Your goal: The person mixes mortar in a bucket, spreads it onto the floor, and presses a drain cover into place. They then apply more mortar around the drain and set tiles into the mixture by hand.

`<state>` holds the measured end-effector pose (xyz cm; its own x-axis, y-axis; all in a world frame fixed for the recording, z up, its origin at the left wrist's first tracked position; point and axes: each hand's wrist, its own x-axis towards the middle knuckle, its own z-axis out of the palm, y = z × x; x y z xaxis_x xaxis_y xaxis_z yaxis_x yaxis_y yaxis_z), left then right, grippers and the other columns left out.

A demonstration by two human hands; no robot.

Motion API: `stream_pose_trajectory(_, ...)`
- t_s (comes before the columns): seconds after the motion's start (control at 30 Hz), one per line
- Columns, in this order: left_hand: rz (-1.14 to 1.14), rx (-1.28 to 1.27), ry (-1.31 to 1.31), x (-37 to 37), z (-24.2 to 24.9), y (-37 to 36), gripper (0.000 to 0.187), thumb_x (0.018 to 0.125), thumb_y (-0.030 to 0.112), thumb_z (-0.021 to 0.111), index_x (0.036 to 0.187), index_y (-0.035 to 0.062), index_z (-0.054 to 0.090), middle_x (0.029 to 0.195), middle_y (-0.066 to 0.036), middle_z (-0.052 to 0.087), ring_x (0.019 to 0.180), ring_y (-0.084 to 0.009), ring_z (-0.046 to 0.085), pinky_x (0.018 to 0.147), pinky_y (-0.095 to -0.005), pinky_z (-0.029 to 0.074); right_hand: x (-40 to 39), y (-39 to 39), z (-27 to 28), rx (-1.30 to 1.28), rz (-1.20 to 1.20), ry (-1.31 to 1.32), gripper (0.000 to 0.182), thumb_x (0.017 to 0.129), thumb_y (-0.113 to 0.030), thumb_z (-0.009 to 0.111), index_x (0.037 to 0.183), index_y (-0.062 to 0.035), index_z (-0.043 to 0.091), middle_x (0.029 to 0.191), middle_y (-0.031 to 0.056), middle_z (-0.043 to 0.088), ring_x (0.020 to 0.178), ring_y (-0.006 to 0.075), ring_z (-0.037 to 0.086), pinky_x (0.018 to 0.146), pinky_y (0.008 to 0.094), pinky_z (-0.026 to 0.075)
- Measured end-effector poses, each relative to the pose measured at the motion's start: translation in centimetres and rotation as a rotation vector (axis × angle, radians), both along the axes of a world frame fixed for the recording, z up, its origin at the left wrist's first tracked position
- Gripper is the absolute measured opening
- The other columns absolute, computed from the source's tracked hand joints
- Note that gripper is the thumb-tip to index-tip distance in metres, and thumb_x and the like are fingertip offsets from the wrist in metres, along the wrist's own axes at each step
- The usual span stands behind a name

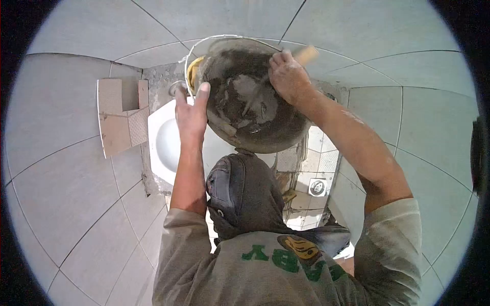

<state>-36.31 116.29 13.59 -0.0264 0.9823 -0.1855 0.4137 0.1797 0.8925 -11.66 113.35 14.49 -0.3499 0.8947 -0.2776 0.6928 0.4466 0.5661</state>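
Observation:
A round, dark bucket coated in grey mud holds wet grey mortar. Its thin white handle arcs over the far rim. My left hand is closed on the bucket's left rim, thumb on top, with its other fingers partly hidden outside. Over the far right rim, my right hand wraps round a tool with a light wooden handle. That handle is blurred, and the tool's working end cannot be made out in the mortar.
A white fixture with a round hollow stands left of the bucket. Something yellow shows behind the bucket's left side. Patterned tile leans by the left wall. A square floor drain lies at right. Tiled walls surround me closely.

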Motion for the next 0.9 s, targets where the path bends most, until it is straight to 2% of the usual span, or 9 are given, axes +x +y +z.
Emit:
stream_pose_trajectory(0.1,-0.034,-0.152,-0.167,0.1,-0.7,2.0,0.059,0.089,0.041,0.060,0.126,-0.0044,0.053,0.116,-0.019,0.059,0.106,-0.0270,0.053,0.096,-0.0355,0.038,-0.1,-1.4,2.4,-0.166,-0.159,0.170,0.025,0.081,-0.021,0.057,0.100,-0.0083,0.065,0.103,0.0077,0.060,0.100,0.0245,0.057,0.088,0.0378,0.043)
stream_pose_trajectory(0.13,-0.008,-0.198,-0.230,0.3,-0.8,2.0,0.051,0.090,0.040,0.059,0.119,-0.0019,0.060,0.111,-0.016,0.062,0.101,-0.0229,0.054,0.093,-0.0331,0.039,-0.1,-1.7,4.0,-0.171,-0.152,0.173,0.025,0.081,-0.021,0.057,0.100,-0.0083,0.065,0.103,0.0077,0.060,0.100,0.0245,0.057,0.088,0.0378,0.043)
stream_pose_trajectory(0.23,-0.008,-0.159,-0.298,0.8,-0.1,1.3,0.050,0.092,0.039,0.056,0.121,-0.0029,0.058,0.113,-0.016,0.061,0.102,-0.0213,0.054,0.093,-0.0321,0.039,0.2,-1.9,8.0,-0.148,-0.402,0.212,0.017,0.079,-0.019,0.059,0.087,-0.0075,0.069,0.095,0.0115,0.065,0.085,0.0249,0.064,0.075,0.0370,0.050)
stream_pose_trajectory(0.3,-0.004,-0.157,-0.307,1.2,0.5,1.0,0.051,0.093,0.039,0.055,0.122,-0.0035,0.057,0.113,-0.015,0.061,0.102,-0.0214,0.054,0.093,-0.0322,0.039,0.6,-1.4,9.2,-0.310,-0.437,0.541,0.013,0.075,-0.012,0.059,0.075,-0.0043,0.069,0.082,0.0160,0.067,0.075,0.0274,0.067,0.065,0.0386,0.053)
stream_pose_trajectory(0.47,0.001,-0.148,-0.321,0.7,-0.9,1.3,0.053,0.095,0.041,0.052,0.122,-0.0044,0.056,0.110,-0.014,0.061,0.100,-0.0207,0.053,0.093,-0.0329,0.039,-2.0,0.8,3.1,-0.333,-0.474,0.522,0.014,0.071,-0.010,0.059,0.075,-0.0017,0.071,0.079,0.0170,0.068,0.076,0.0303,0.069,0.069,0.0404,0.055)
stream_pose_trajectory(0.7,-0.054,0.001,-0.374,1.4,-0.6,0.8,0.053,0.095,0.043,0.051,0.116,-0.0042,0.059,0.102,-0.013,0.063,0.095,-0.0200,0.053,0.089,-0.0330,0.040,-5.7,1.3,1.2,-0.463,-0.567,0.578,0.018,0.070,-0.016,0.062,0.078,-0.0036,0.072,0.083,0.0166,0.069,0.080,0.0311,0.069,0.072,0.0399,0.056)
stream_pose_trajectory(0.77,-0.049,0.009,-0.354,1.6,-0.3,0.8,0.053,0.095,0.043,0.050,0.116,-0.0045,0.060,0.101,-0.013,0.063,0.095,-0.0198,0.053,0.089,-0.0330,0.040,-5.9,0.3,-2.3,-0.300,-0.663,0.746,0.019,0.071,-0.017,0.062,0.078,-0.0028,0.072,0.082,0.0161,0.069,0.079,0.0310,0.069,0.069,0.0409,0.055)
stream_pose_trajectory(0.87,-0.043,0.005,-0.358,1.4,-0.5,0.7,0.053,0.094,0.044,0.050,0.114,-0.0050,0.060,0.099,-0.013,0.064,0.093,-0.0194,0.053,0.088,-0.0331,0.040,-6.6,-1.1,0.0,-0.511,-0.707,0.736,0.018,0.071,-0.017,0.062,0.077,-0.0034,0.072,0.079,0.0154,0.069,0.078,0.0306,0.069,0.068,0.0415,0.055)
stream_pose_trajectory(0.9,-0.048,0.016,-0.390,1.6,-0.6,0.8,0.054,0.094,0.044,0.050,0.113,-0.0053,0.061,0.098,-0.013,0.064,0.093,-0.0192,0.053,0.087,-0.0332,0.040,-7.0,-1.9,0.6,-0.445,-0.578,0.691,0.017,0.071,-0.015,0.061,0.076,-0.0039,0.072,0.078,0.0150,0.069,0.077,0.0300,0.069,0.067,0.0414,0.055)
